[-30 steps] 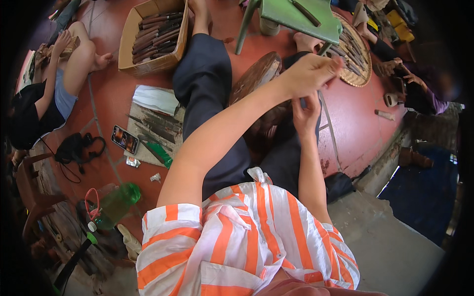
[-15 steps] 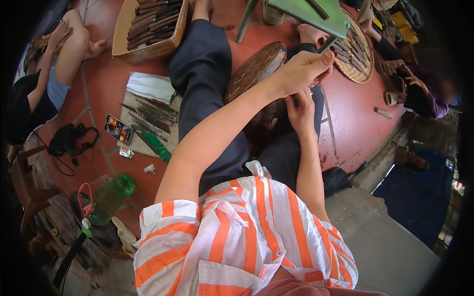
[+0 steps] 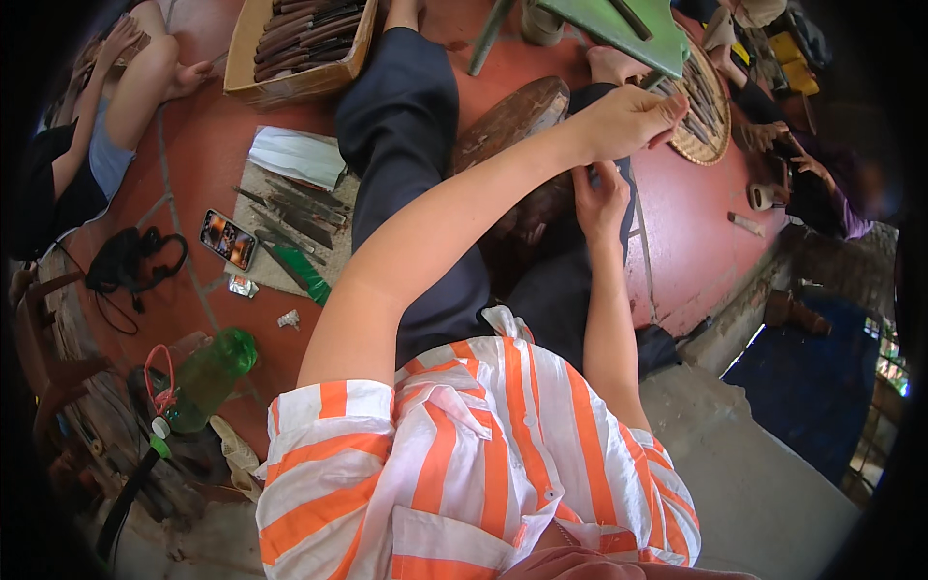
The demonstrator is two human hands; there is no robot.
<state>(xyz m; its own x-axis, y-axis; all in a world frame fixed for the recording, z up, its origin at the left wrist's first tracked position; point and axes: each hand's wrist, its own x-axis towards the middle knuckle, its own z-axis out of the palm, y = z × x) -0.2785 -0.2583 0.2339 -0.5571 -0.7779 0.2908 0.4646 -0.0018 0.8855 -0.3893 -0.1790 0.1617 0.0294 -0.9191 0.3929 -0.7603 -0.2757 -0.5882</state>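
Note:
My left hand (image 3: 633, 122) reaches across to the right, its fingers closed in front of the green stool's edge. What it grips, if anything, is hidden. My right hand (image 3: 602, 200) is just below, fingers curled in close to my right knee; its contents I cannot make out. Between my dark-trousered legs stands a worn round wooden block (image 3: 512, 121), partly covered by my left forearm. Past my left hand is the green stool (image 3: 638, 29), with a dark bar lying on its top.
Left of my legs, a mat (image 3: 259, 179) holds a white cloth, several dark blades and a green-wrapped piece. Nearby lie a phone (image 3: 228, 240), black headphones (image 3: 135, 271) and a green bottle (image 3: 208, 382). A cardboard box (image 3: 319, 85) and a woven basket (image 3: 713, 145) hold tools. Other people sit both sides.
My left hand has moved up and to the right, drawing apart from my right hand. The right hand has shifted slightly, staying near the knee.

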